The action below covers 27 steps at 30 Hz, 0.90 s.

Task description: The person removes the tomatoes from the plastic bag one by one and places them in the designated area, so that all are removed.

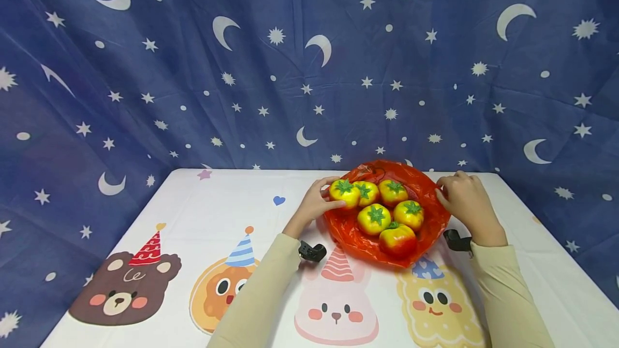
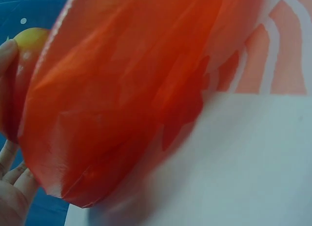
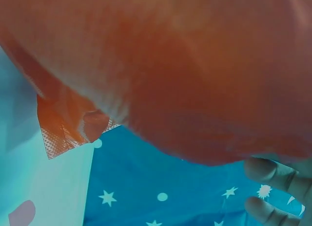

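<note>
"Where's the head view?"
"High at six o'clock, facing forward and down over the white cartoon-printed tablecloth [image 1: 232, 192] to the blue star-and-moon fabric curtain [image 1: 271, 74] at twelve."
"And the wrist views?"
"Right up against the crinkled red plastic bag [image 1: 349, 236]; both share it and the curtain. It fills the right one's twelve-o'clock side."

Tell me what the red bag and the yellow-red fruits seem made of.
Red bag: probably thin, glossy plastic film; it is crinkled and partly see-through. Yellow-red fruits: shiny, perhaps painted plastic or foam, given their bright highlights and smooth skins; looks alone leave it open.
</note>
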Each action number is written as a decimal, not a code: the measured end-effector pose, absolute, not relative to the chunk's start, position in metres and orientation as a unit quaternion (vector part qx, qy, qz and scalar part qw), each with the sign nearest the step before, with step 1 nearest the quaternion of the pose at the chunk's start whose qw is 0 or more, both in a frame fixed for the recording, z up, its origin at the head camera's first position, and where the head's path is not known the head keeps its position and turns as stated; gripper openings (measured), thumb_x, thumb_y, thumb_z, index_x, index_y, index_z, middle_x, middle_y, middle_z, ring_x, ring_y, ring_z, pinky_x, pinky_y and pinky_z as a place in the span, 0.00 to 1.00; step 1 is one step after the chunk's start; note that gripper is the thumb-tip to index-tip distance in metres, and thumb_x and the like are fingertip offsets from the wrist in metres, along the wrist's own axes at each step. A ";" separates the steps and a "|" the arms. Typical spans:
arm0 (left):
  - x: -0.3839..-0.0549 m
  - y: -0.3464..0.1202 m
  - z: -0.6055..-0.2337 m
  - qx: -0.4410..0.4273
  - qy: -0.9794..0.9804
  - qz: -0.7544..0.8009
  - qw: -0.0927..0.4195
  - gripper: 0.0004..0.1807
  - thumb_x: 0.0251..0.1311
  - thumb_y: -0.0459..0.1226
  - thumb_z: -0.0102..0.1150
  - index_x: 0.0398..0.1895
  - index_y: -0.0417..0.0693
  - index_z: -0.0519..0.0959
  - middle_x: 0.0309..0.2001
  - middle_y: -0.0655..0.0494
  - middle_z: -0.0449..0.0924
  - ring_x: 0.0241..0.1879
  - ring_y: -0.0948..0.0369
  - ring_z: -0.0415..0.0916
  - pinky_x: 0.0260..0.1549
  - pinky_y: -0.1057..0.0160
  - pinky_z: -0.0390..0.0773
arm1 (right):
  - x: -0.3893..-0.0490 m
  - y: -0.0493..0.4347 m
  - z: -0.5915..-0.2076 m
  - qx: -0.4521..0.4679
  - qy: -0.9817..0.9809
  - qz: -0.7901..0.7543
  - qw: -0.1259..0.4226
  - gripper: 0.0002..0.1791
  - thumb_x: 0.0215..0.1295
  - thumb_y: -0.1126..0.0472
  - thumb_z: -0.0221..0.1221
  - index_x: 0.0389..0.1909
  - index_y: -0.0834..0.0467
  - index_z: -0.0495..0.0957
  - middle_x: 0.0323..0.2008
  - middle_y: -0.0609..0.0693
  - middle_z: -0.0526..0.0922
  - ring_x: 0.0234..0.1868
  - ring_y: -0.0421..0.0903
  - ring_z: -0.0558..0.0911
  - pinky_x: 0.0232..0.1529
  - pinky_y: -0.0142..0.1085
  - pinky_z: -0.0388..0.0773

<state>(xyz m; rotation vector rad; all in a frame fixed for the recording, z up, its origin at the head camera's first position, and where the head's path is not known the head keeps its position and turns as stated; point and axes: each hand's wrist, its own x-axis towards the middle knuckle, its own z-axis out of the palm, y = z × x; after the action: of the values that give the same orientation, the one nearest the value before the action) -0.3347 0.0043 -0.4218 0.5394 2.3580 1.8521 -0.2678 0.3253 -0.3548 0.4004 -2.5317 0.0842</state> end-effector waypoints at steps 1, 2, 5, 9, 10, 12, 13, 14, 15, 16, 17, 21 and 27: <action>-0.334 0.004 -0.421 0.176 0.776 0.604 0.045 0.34 0.49 0.36 0.70 0.63 0.48 0.69 0.64 0.43 0.62 0.63 0.46 0.66 0.60 0.55 0.72 | -0.268 0.325 -0.355 0.151 -0.945 0.031 0.287 0.05 0.48 0.68 0.65 0.25 0.65 0.81 0.18 0.56 0.80 0.26 0.52 0.71 0.28 0.48 0.70; -0.334 0.003 -0.419 0.176 0.777 0.602 0.043 0.35 0.49 0.36 0.70 0.63 0.49 0.69 0.64 0.43 0.62 0.62 0.45 0.67 0.60 0.55 0.73 | -0.268 0.325 -0.355 0.152 -0.944 0.031 0.291 0.04 0.47 0.68 0.65 0.24 0.65 0.81 0.18 0.57 0.80 0.26 0.52 0.70 0.28 0.48 0.69; -0.333 0.001 -0.416 0.178 0.781 0.598 0.034 0.35 0.49 0.37 0.70 0.63 0.49 0.69 0.65 0.43 0.61 0.60 0.45 0.68 0.59 0.55 0.73 | -0.268 0.325 -0.355 0.155 -0.940 0.030 0.304 0.04 0.47 0.68 0.66 0.23 0.65 0.81 0.18 0.57 0.80 0.26 0.52 0.69 0.28 0.47 0.68; -0.333 -0.002 -0.412 0.176 0.783 0.597 0.024 0.36 0.49 0.37 0.70 0.64 0.49 0.68 0.66 0.44 0.59 0.59 0.44 0.68 0.59 0.54 0.73 | -0.267 0.324 -0.355 0.159 -0.934 0.031 0.318 0.04 0.46 0.68 0.66 0.22 0.65 0.81 0.17 0.56 0.79 0.26 0.52 0.69 0.27 0.46 0.67; -0.332 -0.003 -0.411 0.176 0.782 0.597 0.022 0.36 0.49 0.37 0.70 0.64 0.49 0.68 0.66 0.44 0.59 0.59 0.44 0.68 0.59 0.54 0.73 | -0.267 0.324 -0.355 0.159 -0.934 0.032 0.319 0.04 0.46 0.68 0.66 0.22 0.65 0.81 0.17 0.56 0.79 0.26 0.52 0.69 0.27 0.47 0.67; -0.332 -0.005 -0.410 0.178 0.780 0.599 0.019 0.35 0.49 0.37 0.70 0.63 0.50 0.68 0.66 0.45 0.60 0.59 0.44 0.68 0.59 0.52 0.73 | -0.266 0.323 -0.355 0.159 -0.933 0.032 0.321 0.04 0.46 0.68 0.66 0.22 0.65 0.81 0.16 0.56 0.79 0.26 0.52 0.69 0.28 0.47 0.68; -0.333 -0.006 -0.410 0.179 0.779 0.601 0.019 0.35 0.49 0.37 0.70 0.63 0.51 0.68 0.66 0.45 0.61 0.59 0.44 0.69 0.59 0.52 0.73 | -0.266 0.323 -0.355 0.159 -0.933 0.032 0.321 0.04 0.46 0.68 0.66 0.22 0.65 0.81 0.16 0.56 0.79 0.26 0.52 0.69 0.28 0.47 0.68; -0.333 -0.007 -0.410 0.180 0.777 0.603 0.019 0.35 0.49 0.37 0.70 0.63 0.51 0.68 0.65 0.45 0.62 0.59 0.44 0.69 0.59 0.51 0.73 | -0.266 0.323 -0.354 0.159 -0.933 0.033 0.320 0.04 0.46 0.68 0.66 0.22 0.65 0.81 0.16 0.56 0.79 0.26 0.52 0.69 0.28 0.48 0.68; -0.333 -0.008 -0.409 0.183 0.776 0.604 0.017 0.35 0.49 0.37 0.70 0.63 0.51 0.68 0.65 0.45 0.64 0.59 0.44 0.69 0.58 0.51 0.74 | -0.265 0.322 -0.354 0.159 -0.933 0.033 0.321 0.04 0.47 0.68 0.66 0.22 0.65 0.81 0.16 0.56 0.79 0.26 0.52 0.69 0.29 0.48 0.69; -0.333 -0.008 -0.410 0.185 0.774 0.605 0.017 0.35 0.49 0.37 0.70 0.63 0.51 0.67 0.65 0.45 0.65 0.58 0.45 0.69 0.58 0.51 0.74 | -0.265 0.322 -0.354 0.160 -0.933 0.032 0.322 0.05 0.47 0.68 0.66 0.23 0.65 0.81 0.17 0.57 0.79 0.26 0.53 0.69 0.29 0.49 0.69; -0.334 -0.009 -0.410 0.185 0.772 0.608 0.016 0.35 0.49 0.36 0.70 0.63 0.51 0.67 0.64 0.45 0.66 0.58 0.45 0.70 0.58 0.50 0.74 | -0.265 0.322 -0.354 0.160 -0.932 0.032 0.323 0.05 0.46 0.68 0.66 0.23 0.66 0.81 0.17 0.57 0.79 0.26 0.53 0.69 0.30 0.50 0.69; -0.333 -0.011 -0.408 0.185 0.771 0.610 0.006 0.35 0.48 0.36 0.70 0.62 0.50 0.67 0.62 0.44 0.68 0.56 0.48 0.71 0.55 0.53 0.76 | -0.266 0.322 -0.354 0.160 -0.930 0.030 0.329 0.05 0.46 0.68 0.66 0.23 0.66 0.81 0.17 0.58 0.79 0.27 0.54 0.70 0.32 0.51 0.71; -0.331 -0.014 -0.407 0.178 0.778 0.603 -0.004 0.36 0.47 0.37 0.71 0.60 0.51 0.66 0.60 0.44 0.70 0.54 0.50 0.71 0.53 0.55 0.76 | -0.266 0.322 -0.355 0.160 -0.931 0.032 0.328 0.05 0.46 0.68 0.66 0.23 0.66 0.81 0.16 0.57 0.79 0.28 0.55 0.71 0.34 0.53 0.71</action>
<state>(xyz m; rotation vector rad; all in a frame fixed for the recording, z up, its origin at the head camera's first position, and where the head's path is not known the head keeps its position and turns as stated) -0.3310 -0.0144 -0.4066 0.5608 2.4496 1.8981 -0.2656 0.3217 -0.3553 0.4185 -2.4364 0.0842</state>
